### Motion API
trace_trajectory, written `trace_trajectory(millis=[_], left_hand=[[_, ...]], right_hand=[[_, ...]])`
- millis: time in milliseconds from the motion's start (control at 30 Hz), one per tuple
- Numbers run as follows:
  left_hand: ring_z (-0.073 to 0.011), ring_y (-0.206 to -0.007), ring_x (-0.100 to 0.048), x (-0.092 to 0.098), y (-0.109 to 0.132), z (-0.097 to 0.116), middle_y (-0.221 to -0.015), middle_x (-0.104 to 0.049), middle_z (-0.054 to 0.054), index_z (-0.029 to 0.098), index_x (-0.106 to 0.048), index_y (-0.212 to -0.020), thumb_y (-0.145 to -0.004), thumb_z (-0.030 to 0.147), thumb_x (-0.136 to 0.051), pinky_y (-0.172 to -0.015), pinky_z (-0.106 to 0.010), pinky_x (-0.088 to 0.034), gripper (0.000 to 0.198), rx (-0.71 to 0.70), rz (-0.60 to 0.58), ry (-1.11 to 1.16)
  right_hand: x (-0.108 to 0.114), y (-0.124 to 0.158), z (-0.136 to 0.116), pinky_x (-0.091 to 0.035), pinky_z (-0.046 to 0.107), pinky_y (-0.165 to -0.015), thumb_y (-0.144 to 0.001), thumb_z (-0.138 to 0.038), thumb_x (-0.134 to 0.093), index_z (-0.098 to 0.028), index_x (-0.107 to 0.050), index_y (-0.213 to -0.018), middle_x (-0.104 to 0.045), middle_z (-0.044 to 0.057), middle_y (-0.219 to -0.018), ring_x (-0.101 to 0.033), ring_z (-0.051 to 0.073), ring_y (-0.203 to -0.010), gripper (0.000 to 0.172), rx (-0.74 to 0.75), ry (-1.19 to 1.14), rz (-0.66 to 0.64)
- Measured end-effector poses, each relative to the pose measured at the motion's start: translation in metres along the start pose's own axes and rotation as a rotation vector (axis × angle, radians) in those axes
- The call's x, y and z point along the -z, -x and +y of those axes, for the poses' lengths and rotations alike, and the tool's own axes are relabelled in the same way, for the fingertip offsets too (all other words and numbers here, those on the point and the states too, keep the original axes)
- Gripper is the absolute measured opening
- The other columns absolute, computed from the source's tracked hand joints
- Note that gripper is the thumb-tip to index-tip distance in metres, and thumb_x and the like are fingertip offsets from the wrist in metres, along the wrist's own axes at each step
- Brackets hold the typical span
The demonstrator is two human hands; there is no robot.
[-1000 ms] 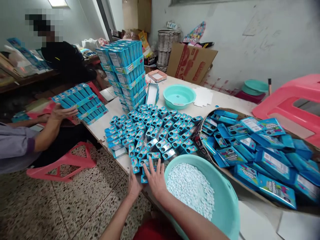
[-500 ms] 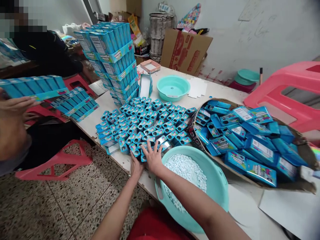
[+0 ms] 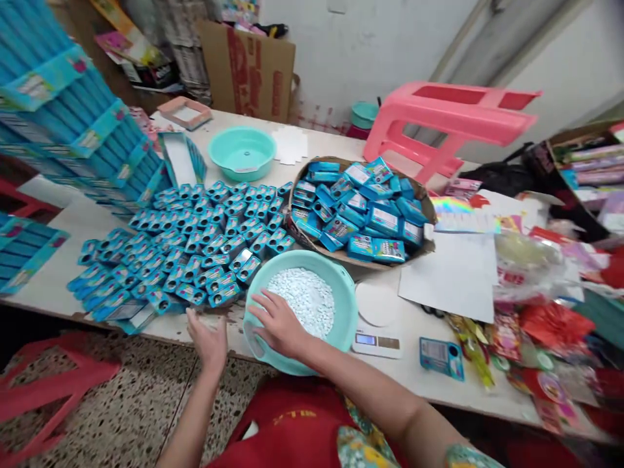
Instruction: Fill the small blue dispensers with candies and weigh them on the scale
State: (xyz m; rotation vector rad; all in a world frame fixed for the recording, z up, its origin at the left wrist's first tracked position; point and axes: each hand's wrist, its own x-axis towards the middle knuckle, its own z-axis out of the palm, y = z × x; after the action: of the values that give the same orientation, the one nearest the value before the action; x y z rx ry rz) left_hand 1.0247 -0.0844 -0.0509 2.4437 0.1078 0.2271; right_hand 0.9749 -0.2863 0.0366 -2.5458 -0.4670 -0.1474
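My right hand (image 3: 277, 323) rests on the near rim of a teal basin (image 3: 341, 312) filled with small white candies (image 3: 305, 300), fingers curled over the edge. My left hand (image 3: 208, 338) lies open and flat on the table edge, just in front of a field of several small open blue boxes (image 3: 195, 250). A single blue box (image 3: 441, 357) lies at the front right beside a small digital scale (image 3: 377, 338).
A shallow basket (image 3: 429, 224) of flat blue boxes sits behind the basin. Stacked blue cartons (image 3: 68, 123) tower at the left. An empty teal bowl (image 3: 242, 153), a pink stool (image 3: 439, 123) on the table and a heap of wrappers (image 3: 536, 305) at right.
The view has swung right. Both hands drew back from the small blue boxes: the right moved onto the basin rim, the left to the table edge.
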Motion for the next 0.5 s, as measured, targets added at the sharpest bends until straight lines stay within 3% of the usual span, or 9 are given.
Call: trace_trajectory(millis=[100,167,233,333,400,500], left_hand=[[-0.0272,-0.129,-0.039,0.011,0.015,0.041,-0.137,-0.041,-0.017,0.018,-0.023,-0.144,-0.085,0.035,-0.053,-0.105,-0.046,-0.036,0.069,-0.166,0.011,0.061],[-0.0244,-0.126,-0.043,0.001,0.014,0.072,-0.131,-0.048,-0.014,0.019,-0.035,-0.138,-0.089,0.033,-0.047,-0.105,-0.043,-0.036,0.053,-0.333,-0.163,0.073],[-0.0242,-0.124,-0.044,-0.022,0.005,0.101,-0.129,-0.051,-0.012,0.021,-0.044,-0.133,-0.091,0.033,-0.042,-0.105,-0.042,-0.035,0.044,-0.491,-0.437,0.001],[-0.0304,-0.128,-0.038,-0.067,-0.012,0.133,-0.139,-0.044,-0.014,0.019,-0.043,-0.135,-0.09,0.036,-0.044,-0.103,-0.047,-0.034,0.048,-0.602,-0.721,-0.261],[-0.0348,-0.129,-0.035,-0.089,-0.016,0.143,-0.142,-0.039,-0.017,0.018,-0.044,-0.135,-0.088,0.037,-0.047,-0.1,-0.05,-0.034,0.05,-0.6,-0.763,-0.418],[-0.0381,-0.124,-0.038,-0.095,-0.002,0.141,-0.136,-0.043,-0.02,0.015,-0.049,-0.128,-0.087,0.045,-0.046,-0.096,-0.052,-0.035,0.052,-0.57,-0.773,-0.532]], right_hand=[[0.013,0.098,0.007,-0.041,0.045,-0.102,-0.089,-0.021,-0.05,-0.026,-0.052,-0.126,-0.057,0.007,-0.126,-0.043,0.023,-0.127,0.037,-0.214,-0.045,0.233],[0.015,0.151,0.013,-0.043,0.048,-0.098,-0.088,-0.019,-0.05,-0.026,-0.054,-0.123,-0.057,0.009,-0.123,-0.049,0.025,-0.12,0.035,-0.417,-0.026,0.358],[0.016,0.185,0.02,-0.045,0.05,-0.096,-0.088,-0.021,-0.051,-0.025,-0.054,-0.122,-0.056,0.011,-0.12,-0.051,0.026,-0.115,0.035,-0.588,-0.02,0.437],[0.016,0.2,0.031,-0.045,0.049,-0.096,-0.089,-0.025,-0.052,-0.022,-0.05,-0.124,-0.054,0.012,-0.119,-0.05,0.025,-0.114,0.035,-0.739,-0.07,0.507],[0.013,0.194,0.037,-0.043,0.049,-0.099,-0.089,-0.028,-0.051,-0.02,-0.045,-0.128,-0.051,0.013,-0.122,-0.047,0.024,-0.117,0.039,-0.806,-0.12,0.56],[0.002,0.176,0.044,-0.037,0.051,-0.104,-0.089,-0.034,-0.052,-0.018,-0.034,-0.136,-0.042,0.016,-0.13,-0.039,0.026,-0.125,0.052,-0.901,-0.108,0.666]])
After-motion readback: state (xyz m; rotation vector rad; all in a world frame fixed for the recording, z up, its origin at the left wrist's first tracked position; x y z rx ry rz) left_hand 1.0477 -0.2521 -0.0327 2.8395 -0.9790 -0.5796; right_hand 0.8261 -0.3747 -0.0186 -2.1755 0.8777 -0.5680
